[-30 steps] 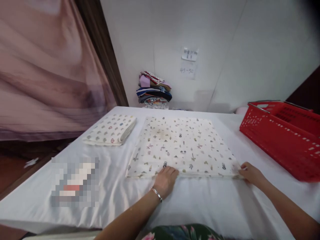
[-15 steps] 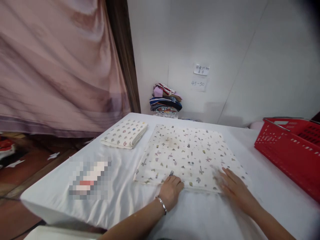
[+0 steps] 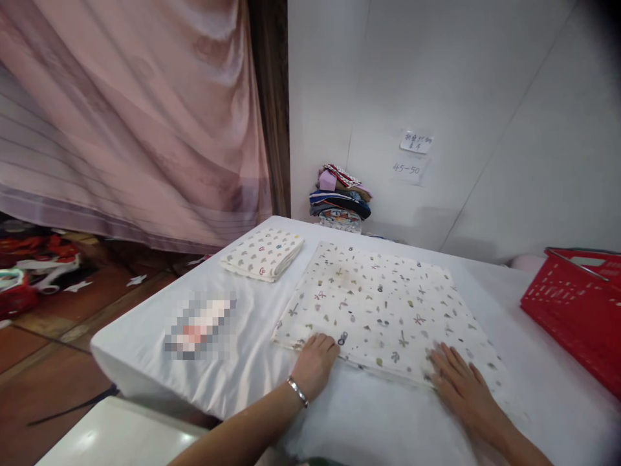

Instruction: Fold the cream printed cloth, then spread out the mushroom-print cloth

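A red basket (image 3: 577,317) stands toward the counter's (image 3: 252,336) right edge, its contents hidden. Between it and the left edge, the printed cloth (image 3: 378,304) lies flat. The right hand (image 3: 458,382) presses palm-down, fingers spread; the left hand (image 3: 317,359) curves over the cloth's near edge, grip unclear.
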A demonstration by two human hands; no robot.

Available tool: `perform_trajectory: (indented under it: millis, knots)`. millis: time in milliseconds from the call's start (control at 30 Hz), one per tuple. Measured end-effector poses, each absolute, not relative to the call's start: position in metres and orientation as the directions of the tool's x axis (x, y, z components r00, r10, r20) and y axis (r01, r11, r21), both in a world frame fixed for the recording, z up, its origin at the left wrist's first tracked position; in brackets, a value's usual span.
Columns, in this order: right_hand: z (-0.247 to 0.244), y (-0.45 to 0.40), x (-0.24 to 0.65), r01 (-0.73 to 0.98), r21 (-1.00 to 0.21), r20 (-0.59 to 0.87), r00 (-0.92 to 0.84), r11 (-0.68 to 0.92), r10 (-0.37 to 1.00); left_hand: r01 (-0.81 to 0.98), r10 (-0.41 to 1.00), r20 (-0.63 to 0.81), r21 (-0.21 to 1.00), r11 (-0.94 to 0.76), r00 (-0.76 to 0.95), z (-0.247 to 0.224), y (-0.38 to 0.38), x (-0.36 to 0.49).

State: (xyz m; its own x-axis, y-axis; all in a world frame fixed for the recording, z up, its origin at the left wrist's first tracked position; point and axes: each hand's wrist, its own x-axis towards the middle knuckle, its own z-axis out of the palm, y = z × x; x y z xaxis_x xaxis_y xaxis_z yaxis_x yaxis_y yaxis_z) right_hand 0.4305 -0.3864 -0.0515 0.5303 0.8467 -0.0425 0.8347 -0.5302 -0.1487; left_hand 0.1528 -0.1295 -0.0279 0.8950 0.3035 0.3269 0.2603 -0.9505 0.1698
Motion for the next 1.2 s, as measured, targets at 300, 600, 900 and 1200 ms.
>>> perform_trajectory:
  millis: [300, 600, 900, 1200]
  knots:
    - [-0.036, -0.375, 0.413, 0.812, -0.214, -0.140, 0.525, -0.543, 0.840, 0.362, 0.386, 0.282, 0.136, -0.922, 0.878, -0.014, -0.103, 0.118]
    - [-0.036, -0.402, 0.442, 0.613, -0.050, -0.067, 0.786, -0.789, 0.615, 0.408, 0.392, 0.356, 0.034, -0.913, 0.848, -0.036, -0.055, 0.082]
    - [-0.034, -0.419, 0.476, 0.475, -0.223, 0.012, 0.875, -0.851, 0.485, 0.485, 0.532, 0.242, 0.229, -0.844, 0.811, -0.037, -0.039, 0.071]
    - [-0.041, -0.438, 0.484, 0.452, -0.089, 0.037, 0.892, -0.888, 0.450, 0.666, 0.766, 0.143, 0.412, -0.622, 0.627, -0.013, -0.037, 0.074]
